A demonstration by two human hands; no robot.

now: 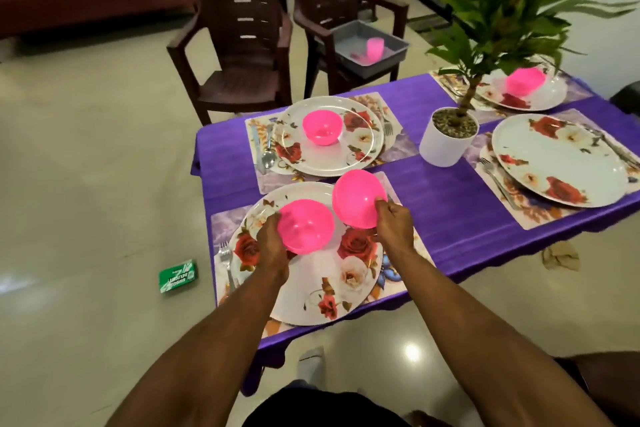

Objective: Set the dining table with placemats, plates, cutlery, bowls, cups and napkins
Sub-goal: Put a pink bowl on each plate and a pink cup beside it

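Pink glossy round bowls (pixel 306 227), fingers (pixel 381 205) gripping rims.

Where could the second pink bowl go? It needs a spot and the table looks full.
The near right plate is bare. There is also open purple cloth between the near left plate and that plate. It is crowded around the white plant pot, and the other three plates already have bowls on or over them.

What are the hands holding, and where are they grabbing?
Each hand holds a pink plastic bowl by its rim: the left hand grips the lower bowl at its left edge, the right hand the tilted bowl at its right edge.
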